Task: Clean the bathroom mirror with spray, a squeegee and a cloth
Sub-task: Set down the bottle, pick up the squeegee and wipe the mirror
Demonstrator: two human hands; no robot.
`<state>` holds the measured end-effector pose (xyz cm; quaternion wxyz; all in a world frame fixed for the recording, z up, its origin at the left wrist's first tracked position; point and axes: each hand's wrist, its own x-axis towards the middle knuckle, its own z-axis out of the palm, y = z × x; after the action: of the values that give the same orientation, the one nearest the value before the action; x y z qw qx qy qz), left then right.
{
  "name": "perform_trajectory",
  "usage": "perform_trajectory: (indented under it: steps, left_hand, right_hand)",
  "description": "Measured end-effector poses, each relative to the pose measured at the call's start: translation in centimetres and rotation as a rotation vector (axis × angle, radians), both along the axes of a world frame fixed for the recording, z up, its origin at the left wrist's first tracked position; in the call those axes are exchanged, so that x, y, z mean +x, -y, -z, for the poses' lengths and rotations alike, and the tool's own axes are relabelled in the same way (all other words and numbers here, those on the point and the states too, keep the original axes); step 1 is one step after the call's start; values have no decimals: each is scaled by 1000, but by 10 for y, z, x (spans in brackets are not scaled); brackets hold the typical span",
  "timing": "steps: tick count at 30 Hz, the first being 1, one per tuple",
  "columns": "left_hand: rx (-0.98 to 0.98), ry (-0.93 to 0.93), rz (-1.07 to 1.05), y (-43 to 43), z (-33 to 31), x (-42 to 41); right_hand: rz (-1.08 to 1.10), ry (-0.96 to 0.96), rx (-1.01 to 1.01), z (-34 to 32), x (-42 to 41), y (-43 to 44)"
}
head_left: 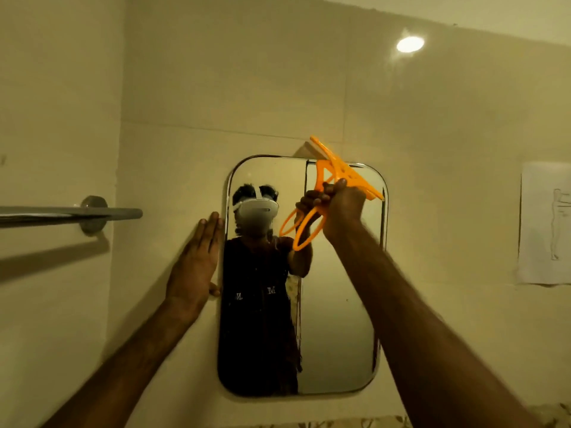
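Gripping orange squeegee (pixel 340 177) by its handle, right hand (pixel 343 208) fisted, at mirror (pixel 336 319) top right corner. Blade axis diagonal, upper-left to lower-right; handle pointing down-left. Left hand (pixel 194 261) flat, fingers together, against mirror's left edge.

our two forearms bare with no sleeves reaching the wrists, our left hand (pixel 193 267) and right hand (pixel 341 208) without gloves or rings that we can make out, our mirrored torso in a dark top with small pale markings, a white headset strapped on
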<state>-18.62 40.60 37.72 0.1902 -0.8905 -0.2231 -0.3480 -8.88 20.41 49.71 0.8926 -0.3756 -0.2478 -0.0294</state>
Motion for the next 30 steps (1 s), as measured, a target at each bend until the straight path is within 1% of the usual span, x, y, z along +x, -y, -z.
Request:
perform_trajectory:
  steps: [3, 6, 8, 11, 13, 15, 17, 19, 21, 22, 23, 25, 28, 30]
  left_hand:
    - [25, -3, -3, -5, 1, 0]
    - [-11, 14, -3, -4, 0, -3]
    - [-20, 16, -16, -5, 3, -7]
    - [-20, 72, 4, -8, 12, -11]
    - [-18, 65, 7, -8, 12, -11]
    - [-44, 54, 15, -8, 11, -10]
    - [-53, 56, 23, -8, 9, -10]
    - [-57, 59, 39, -9, 9, -10]
    - [-67, 53, 34, -10, 9, -11]
    - [-68, 52, 36, -11, 10, -11]
    - [-69, 55, 42, -11, 10, -11]
    - [-64, 64, 55, -12, 11, -10]
    - [-56, 80, 60, -12, 14, -10]
    - [-50, 82, 66, -13, 14, -8]
  right_hand:
    - [106, 80, -158, 16, 7, -36]
    - [61, 199, -298, 50, -3, -62]
    - [60, 230, -381, 90, -11, -69]
    - [44, 225, -447, 163, -28, -61]
    - [9, 223, -485, 187, -38, -50]
    - [10, 264, -465, 173, -40, -44]
    - [72, 316, -403, 132, -34, -46]
    - [126, 300, -355, 84, -25, -51]
    - [177, 287, -385, 50, -17, -60]
    - [207, 283, -411, 45, -11, -64]
    - [233, 284, -442, 46, -8, -67]
    - [262, 318, -499, 70, -7, -67]
    - [235, 352, -533, 141, -15, -60]
    - [219, 325, -556, 194, -19, -56]
